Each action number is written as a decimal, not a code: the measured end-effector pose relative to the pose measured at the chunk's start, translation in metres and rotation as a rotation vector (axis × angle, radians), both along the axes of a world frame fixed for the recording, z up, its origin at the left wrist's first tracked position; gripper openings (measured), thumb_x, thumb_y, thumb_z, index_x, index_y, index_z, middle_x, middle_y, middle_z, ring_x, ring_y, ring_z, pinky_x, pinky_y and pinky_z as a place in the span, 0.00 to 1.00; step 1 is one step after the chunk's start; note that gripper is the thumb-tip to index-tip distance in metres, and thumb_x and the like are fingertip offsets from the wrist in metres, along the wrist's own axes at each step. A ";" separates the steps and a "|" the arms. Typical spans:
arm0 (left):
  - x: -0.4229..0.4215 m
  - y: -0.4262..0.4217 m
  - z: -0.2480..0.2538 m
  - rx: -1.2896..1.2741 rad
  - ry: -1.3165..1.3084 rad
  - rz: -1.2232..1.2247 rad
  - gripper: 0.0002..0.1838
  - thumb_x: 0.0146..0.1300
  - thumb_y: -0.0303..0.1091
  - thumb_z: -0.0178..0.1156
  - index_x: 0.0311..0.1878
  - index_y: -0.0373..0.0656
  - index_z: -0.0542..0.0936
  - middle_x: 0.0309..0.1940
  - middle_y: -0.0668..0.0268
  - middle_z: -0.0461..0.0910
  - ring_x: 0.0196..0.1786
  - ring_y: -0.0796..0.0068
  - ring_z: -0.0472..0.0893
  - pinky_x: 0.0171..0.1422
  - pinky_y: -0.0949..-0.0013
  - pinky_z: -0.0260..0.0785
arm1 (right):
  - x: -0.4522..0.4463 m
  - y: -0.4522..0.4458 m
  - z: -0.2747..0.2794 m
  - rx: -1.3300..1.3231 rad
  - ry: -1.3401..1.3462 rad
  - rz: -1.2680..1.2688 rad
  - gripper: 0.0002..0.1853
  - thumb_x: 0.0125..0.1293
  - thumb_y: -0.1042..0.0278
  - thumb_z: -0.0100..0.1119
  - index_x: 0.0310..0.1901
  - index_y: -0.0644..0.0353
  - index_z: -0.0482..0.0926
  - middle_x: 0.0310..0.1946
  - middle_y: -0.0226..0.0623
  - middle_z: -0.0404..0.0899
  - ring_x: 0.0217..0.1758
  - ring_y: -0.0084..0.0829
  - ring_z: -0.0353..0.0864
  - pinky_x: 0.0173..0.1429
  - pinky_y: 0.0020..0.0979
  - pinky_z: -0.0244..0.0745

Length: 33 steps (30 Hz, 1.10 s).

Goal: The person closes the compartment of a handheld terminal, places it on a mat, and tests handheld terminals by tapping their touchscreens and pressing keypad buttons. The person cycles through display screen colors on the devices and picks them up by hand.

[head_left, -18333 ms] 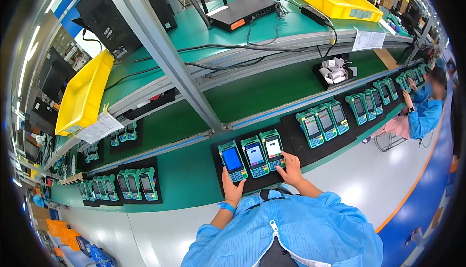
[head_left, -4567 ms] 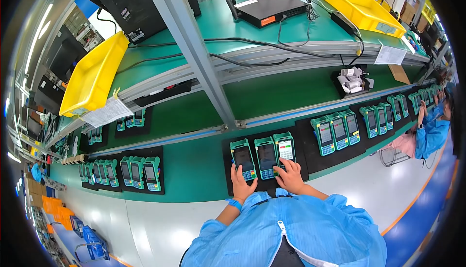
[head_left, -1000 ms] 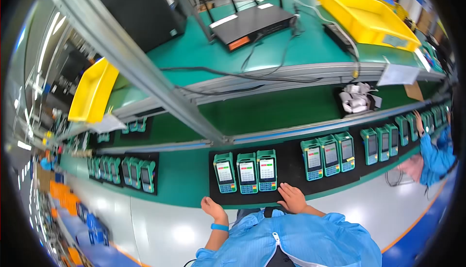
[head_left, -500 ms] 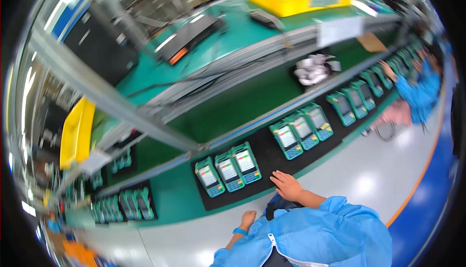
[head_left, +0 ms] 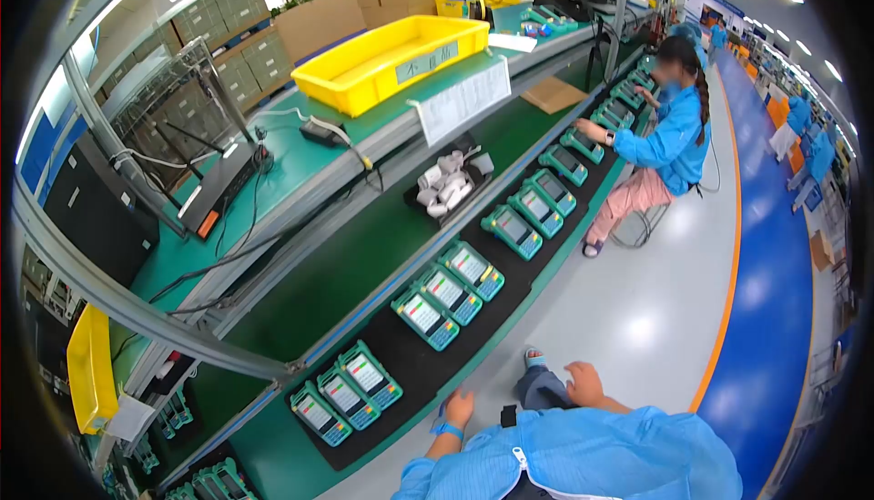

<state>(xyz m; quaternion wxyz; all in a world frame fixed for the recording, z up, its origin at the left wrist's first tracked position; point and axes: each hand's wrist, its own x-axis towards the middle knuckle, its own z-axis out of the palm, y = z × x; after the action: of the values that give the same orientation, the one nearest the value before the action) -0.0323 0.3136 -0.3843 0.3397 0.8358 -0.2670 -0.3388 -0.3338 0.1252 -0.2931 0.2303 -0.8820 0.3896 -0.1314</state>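
My left hand (head_left: 458, 408), with a blue band at its wrist, is at the front edge of the bench and holds nothing I can see; its fingers hang loosely bent. My right hand (head_left: 584, 383) is over the floor beside my leg, fingers apart and empty. Closest to my left hand, on a black mat (head_left: 408, 406), lie three green-framed handheld terminals (head_left: 342, 396) with lit screens and keypads. Further along lie three more lit handheld terminals (head_left: 448, 293). Beyond them is a group with dark screens (head_left: 534, 212).
A co-worker in blue (head_left: 669, 141) sits further along the bench, hands at the terminals. A yellow bin (head_left: 391, 61) and a black router (head_left: 218, 189) stand on the upper shelf. Below lies a box of white rolls (head_left: 449, 186). A metal post crosses at left.
My view has swung up and to the right, showing more of the aisle and the co-worker. My right hand has moved away from the mat's edge, over the floor. The nearby terminals lie as before.
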 end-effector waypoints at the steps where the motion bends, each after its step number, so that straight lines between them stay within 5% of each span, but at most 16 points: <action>1: 0.005 -0.014 -0.005 0.137 -0.026 -0.034 0.37 0.68 0.54 0.56 0.71 0.33 0.73 0.70 0.38 0.71 0.75 0.39 0.67 0.80 0.52 0.57 | 0.004 -0.019 -0.004 -0.001 -0.025 0.032 0.22 0.56 0.72 0.64 0.56 0.57 0.82 0.56 0.49 0.81 0.62 0.51 0.76 0.68 0.48 0.72; 4: 0.008 -0.056 -0.051 0.298 -0.070 0.028 0.36 0.70 0.54 0.54 0.73 0.39 0.71 0.74 0.40 0.67 0.78 0.41 0.63 0.83 0.52 0.52 | 0.030 -0.086 0.000 -0.012 -0.117 0.137 0.21 0.57 0.73 0.64 0.54 0.57 0.83 0.55 0.48 0.81 0.61 0.52 0.77 0.67 0.48 0.72; 5: 0.004 -0.068 -0.066 0.025 -0.321 0.022 0.33 0.69 0.54 0.56 0.69 0.40 0.77 0.65 0.42 0.77 0.69 0.41 0.74 0.76 0.51 0.63 | 0.043 -0.112 0.005 -0.030 -0.168 0.135 0.20 0.57 0.72 0.64 0.54 0.57 0.84 0.55 0.47 0.81 0.61 0.51 0.77 0.67 0.47 0.72; 11: 0.048 -0.272 -0.018 0.070 -0.185 0.206 0.32 0.69 0.53 0.56 0.68 0.40 0.77 0.64 0.42 0.78 0.68 0.42 0.75 0.75 0.51 0.64 | 0.135 -0.355 0.058 -0.218 -0.448 0.247 0.19 0.56 0.75 0.66 0.52 0.57 0.84 0.54 0.46 0.82 0.59 0.50 0.78 0.64 0.47 0.74; 21: 0.119 -0.482 0.096 -0.148 -0.265 0.339 0.30 0.68 0.53 0.56 0.66 0.41 0.79 0.62 0.44 0.79 0.67 0.43 0.76 0.73 0.51 0.65 | 0.311 -0.706 0.322 -0.612 -0.838 0.172 0.11 0.62 0.80 0.59 0.46 0.61 0.82 0.48 0.46 0.83 0.55 0.51 0.79 0.60 0.46 0.72; 25: 0.131 -0.526 0.127 -0.189 -0.295 0.377 0.29 0.68 0.52 0.56 0.65 0.41 0.79 0.62 0.44 0.79 0.66 0.43 0.76 0.73 0.51 0.66 | 0.371 -0.781 0.372 -0.702 -0.767 0.201 0.11 0.63 0.76 0.62 0.48 0.58 0.85 0.47 0.43 0.85 0.54 0.50 0.80 0.60 0.48 0.73; 33: 0.163 -0.582 0.173 -0.234 -0.355 0.427 0.28 0.68 0.52 0.57 0.63 0.42 0.80 0.61 0.45 0.80 0.65 0.43 0.77 0.71 0.51 0.67 | 0.454 -0.850 0.422 -0.421 -0.173 0.317 0.12 0.60 0.70 0.68 0.46 0.53 0.90 0.43 0.43 0.88 0.53 0.46 0.83 0.62 0.47 0.75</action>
<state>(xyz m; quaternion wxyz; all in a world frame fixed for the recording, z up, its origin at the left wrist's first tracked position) 0.1306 -0.2688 -0.2110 0.4452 0.8744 -0.1774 -0.0755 0.1203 -0.7250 0.1287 0.0922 -0.9458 0.1897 -0.2468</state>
